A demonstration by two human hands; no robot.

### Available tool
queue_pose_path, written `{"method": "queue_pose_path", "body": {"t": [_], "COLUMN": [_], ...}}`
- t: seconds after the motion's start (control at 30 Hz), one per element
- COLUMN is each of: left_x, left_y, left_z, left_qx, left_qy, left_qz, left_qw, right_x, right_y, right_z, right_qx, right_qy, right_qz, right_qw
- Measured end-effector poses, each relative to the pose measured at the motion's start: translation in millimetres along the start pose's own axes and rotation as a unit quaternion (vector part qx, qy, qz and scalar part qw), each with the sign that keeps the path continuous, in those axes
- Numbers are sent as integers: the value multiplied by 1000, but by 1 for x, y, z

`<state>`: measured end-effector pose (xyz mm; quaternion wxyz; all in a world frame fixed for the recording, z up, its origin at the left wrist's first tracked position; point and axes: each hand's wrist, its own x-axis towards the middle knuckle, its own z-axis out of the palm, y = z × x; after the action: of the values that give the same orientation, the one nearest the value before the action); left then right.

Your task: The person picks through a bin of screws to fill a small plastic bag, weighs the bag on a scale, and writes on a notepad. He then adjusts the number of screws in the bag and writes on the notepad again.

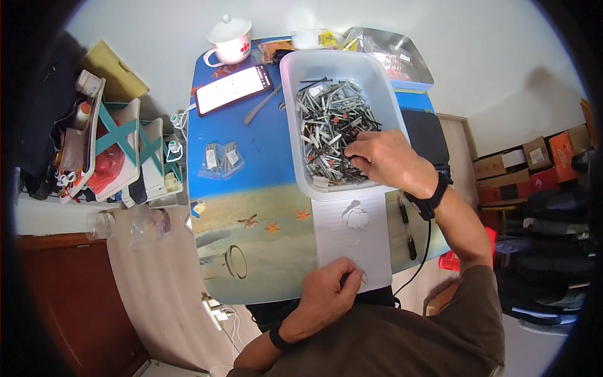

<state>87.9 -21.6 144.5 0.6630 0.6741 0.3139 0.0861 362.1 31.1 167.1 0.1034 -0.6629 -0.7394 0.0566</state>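
Note:
A white plastic tub [292, 125] holds a heap of small metal pieces [333, 119], some with red or black parts. My right hand [389, 160] reaches over the tub's right side, its fingers bent down among the pieces; what they hold, if anything, is hidden. My left hand [330, 289] rests at the table's front edge, on the lower part of a lined paper sheet [370, 248]. Its thumb and forefinger are pressed together, with something small and pale by the tips. Torn white paper scraps [357, 217] lie on the sheet.
Left of the tub are a lit phone [232, 91], a lidded cup [229, 44], a metal tool [260, 107] and small plastic bags [220, 160]. A glass [235, 262] lies at the front left. A black pen [408, 229] and a cable [428, 251] are at the right.

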Motion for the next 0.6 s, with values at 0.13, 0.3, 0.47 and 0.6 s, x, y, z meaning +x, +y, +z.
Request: {"method": "queue_pose_path", "body": {"t": [0.13,0.3,0.47,0.6], "left_x": [-1,-2,-3,-2], "left_y": [-1,-2,-4,-6], "left_z": [-2,0,-2,-3], "left_qx": [-1,5,7,11], "left_qy": [-4,-5,2,-2], "left_qz": [20,16,35,13], "left_qw": [1000,1000,999,1000], "right_x": [4,9,7,4], "right_y": [-6,-5,3,13], "right_z": [-2,3,3,-3], "right_qx": [-4,-13,-90,-87], "right_qy": [-18,-7,13,62], "right_qz": [-17,-18,-22,3], "right_qw": [1000,1000,996,994]}}
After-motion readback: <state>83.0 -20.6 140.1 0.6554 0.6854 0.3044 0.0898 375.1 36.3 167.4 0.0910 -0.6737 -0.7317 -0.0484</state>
